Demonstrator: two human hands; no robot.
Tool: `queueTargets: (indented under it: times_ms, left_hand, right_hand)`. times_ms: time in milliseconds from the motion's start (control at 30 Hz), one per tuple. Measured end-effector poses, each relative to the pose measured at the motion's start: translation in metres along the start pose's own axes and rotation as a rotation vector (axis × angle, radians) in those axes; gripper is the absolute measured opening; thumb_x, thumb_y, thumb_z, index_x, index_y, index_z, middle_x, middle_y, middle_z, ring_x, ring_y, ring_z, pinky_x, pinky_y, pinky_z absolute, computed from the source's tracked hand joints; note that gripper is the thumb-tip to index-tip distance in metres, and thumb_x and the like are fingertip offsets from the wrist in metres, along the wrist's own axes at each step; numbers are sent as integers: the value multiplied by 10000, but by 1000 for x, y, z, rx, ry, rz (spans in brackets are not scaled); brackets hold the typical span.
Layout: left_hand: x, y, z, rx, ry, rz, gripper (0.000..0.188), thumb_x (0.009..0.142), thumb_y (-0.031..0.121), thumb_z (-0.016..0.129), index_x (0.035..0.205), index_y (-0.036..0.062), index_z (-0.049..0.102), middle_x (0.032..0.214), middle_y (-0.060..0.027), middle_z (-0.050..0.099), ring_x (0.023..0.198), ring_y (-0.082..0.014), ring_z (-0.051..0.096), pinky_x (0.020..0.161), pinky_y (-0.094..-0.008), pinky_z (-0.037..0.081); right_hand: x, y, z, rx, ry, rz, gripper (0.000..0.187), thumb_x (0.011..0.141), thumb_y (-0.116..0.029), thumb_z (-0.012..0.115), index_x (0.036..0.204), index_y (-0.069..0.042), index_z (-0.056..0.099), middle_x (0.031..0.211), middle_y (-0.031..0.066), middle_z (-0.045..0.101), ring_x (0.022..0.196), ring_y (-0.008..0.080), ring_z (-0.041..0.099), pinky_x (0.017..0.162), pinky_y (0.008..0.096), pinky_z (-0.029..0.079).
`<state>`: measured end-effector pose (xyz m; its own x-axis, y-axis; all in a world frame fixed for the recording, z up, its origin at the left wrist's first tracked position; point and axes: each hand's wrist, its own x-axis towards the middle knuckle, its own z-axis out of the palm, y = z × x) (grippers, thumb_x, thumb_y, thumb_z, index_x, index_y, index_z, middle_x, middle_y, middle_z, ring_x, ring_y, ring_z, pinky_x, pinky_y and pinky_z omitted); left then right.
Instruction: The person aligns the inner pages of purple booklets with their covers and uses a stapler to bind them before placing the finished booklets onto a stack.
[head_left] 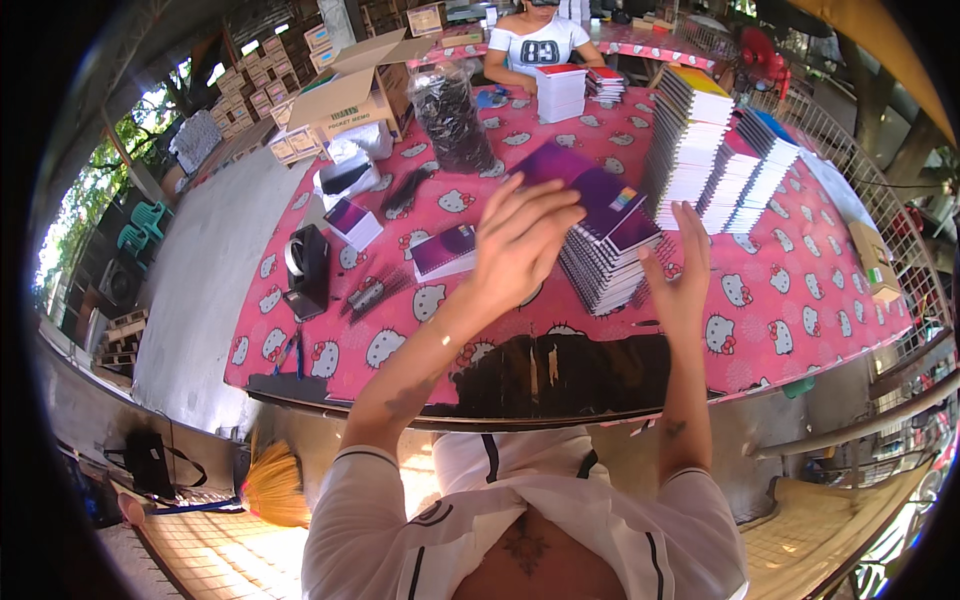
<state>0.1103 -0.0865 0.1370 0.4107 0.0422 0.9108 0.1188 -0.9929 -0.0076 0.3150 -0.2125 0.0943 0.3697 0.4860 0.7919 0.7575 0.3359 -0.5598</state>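
Note:
In front of me stands a stack of spiral notebooks (608, 275) with purple covers, their wire edges facing me. A purple notebook (560, 165) lies across the top, slightly blurred. My left hand (525, 235) is over its near left side, fingers stretched out; whether they touch the cover I cannot tell. At the stack's right side my right hand (682, 262) is raised, thumb and fingers apart, with nothing in it. Left of my left hand lies a low pile of purple notebooks (445, 252), and further left a smaller purple-topped pile (352, 224).
Tall notebook stacks (690, 140) stand right of my right hand. At left are a black tape dispenser (306, 270), loose black wire bindings (372, 292) and blue-handled scissors (290, 355). A bag of black pieces (452, 120) and a cardboard box (350, 100) stand behind. Another person (535, 50) sits opposite.

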Motion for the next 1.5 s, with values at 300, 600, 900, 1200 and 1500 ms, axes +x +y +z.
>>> queueTargets:
  times_ms: [300,600,900,1200,1500]
  left_hand:
    - [-27,-42,77,-432,-299,-150,317,843,-24,622,1138,57,707,1259,-117,684,1285,-296,588,1153,-513,357]
    - [-167,-141,-26,214,-404,-419,215,872,162,725,1038,25,725,1030,-150,710,925,-345,690,794,-406,572]
    - [-200,-153,-36,185,-504,-409,215,951,162,634,1118,38,691,1065,-145,713,908,-338,701,776,-423,578]
    - [-190,-156,-32,123,-399,-642,151,913,172,665,1011,83,736,943,-103,720,816,-328,707,713,-418,568]
    - [-194,-156,-32,143,-387,-694,180,891,219,679,993,98,762,981,-85,734,784,-276,722,700,-377,577]
  right_hand:
    - [-1,82,8,480,-257,395,600,875,-43,775,1404,68,514,1201,96,666,1042,118,623,916,257,503]
    - [-41,-17,-11,434,-223,75,297,909,-119,686,1172,18,671,1165,154,685,1081,236,646,923,334,491]
    - [-89,19,153,517,-835,368,446,946,-236,690,1329,-25,602,1229,140,673,1114,234,659,948,357,520]
    - [-88,65,278,168,-684,274,577,870,-221,716,1406,-103,542,1238,168,639,1100,290,658,919,402,523]
    - [-98,68,294,310,-536,411,518,856,-143,709,1356,-101,581,1138,145,655,955,276,681,860,393,542]
